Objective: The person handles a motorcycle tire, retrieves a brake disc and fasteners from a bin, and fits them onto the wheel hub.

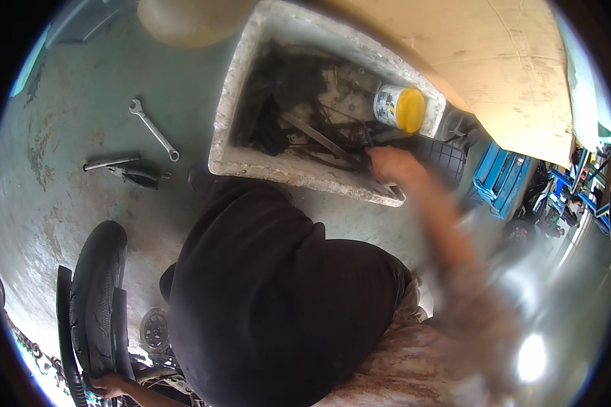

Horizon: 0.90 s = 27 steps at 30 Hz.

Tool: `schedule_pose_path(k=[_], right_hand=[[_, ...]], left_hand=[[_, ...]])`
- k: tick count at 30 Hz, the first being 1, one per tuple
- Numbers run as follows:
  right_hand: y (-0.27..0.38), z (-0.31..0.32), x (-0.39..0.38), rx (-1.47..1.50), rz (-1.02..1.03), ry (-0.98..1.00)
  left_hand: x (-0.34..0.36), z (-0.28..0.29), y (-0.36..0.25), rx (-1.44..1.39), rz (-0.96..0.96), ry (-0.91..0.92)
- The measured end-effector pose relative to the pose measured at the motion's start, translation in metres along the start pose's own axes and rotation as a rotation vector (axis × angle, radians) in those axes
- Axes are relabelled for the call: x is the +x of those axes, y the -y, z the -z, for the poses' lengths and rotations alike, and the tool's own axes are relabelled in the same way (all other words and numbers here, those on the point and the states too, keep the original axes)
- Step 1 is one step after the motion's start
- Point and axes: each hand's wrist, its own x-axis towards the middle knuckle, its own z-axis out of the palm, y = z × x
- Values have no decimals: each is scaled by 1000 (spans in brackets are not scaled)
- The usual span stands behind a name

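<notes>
Reference point: the white open box (225, 112) on the floor (68, 74); my right hand (390, 165) is at the box's near right corner, fingers bent down over the rim; the fingertips are hidden, so I cannot tell whether this grip is narrow or holding anything. A flat metal bar (316, 138) lies inside the box, just left of that hand; a yellow-ended tub (410, 110) lies tilted at the box's right end. My left hand (112, 385) is well apart from the box, toward me and leftward, at the near end of a black tyre (96, 298); its closure I cannot tell. Left of the box lie a spanner (154, 130) and a black-handled tool (140, 178). Progress, as judged: the reach into the box is made; lifting anything clear of the rim is not yet done; work at the tyre cannot be gauged.
</notes>
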Motion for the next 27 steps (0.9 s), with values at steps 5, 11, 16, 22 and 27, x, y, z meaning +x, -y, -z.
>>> schedule_pose_path(k=[5, 11, 16, 22, 27], right_hand=[[-10, 5, -4, 168, -102, -152], [31, -10, 21, 434, 367, -368], [60, -9, 27, 407, 202, -268], [47, -24, 32, 295, 155, -310], [56, -24, 43, 196, 179, -441]], left_hand=[[-8, 6, -30, -29, 13, -20], [-4, 6, -24, -36, -52, -14], [-18, 18, -80, 96, -34, -36], [-6, 9, -46, -108, -12, -8], [-9, 18, -40, 4, -53, 14]])
